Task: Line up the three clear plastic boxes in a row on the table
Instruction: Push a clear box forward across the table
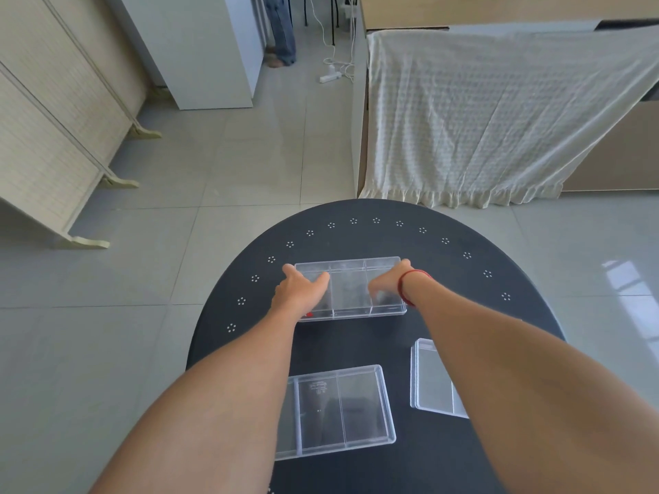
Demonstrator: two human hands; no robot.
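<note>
Evidently both hands clasped the far three-compartment clear box (351, 287) by its ends, left hand (297, 292) and right hand (387, 283), probably to square it; two clear boxes (338, 410) lay nearer, unaligned.

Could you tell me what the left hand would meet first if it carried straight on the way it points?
Nothing new: the left hand already grips the far box; beyond lies bare table, probably.
</note>
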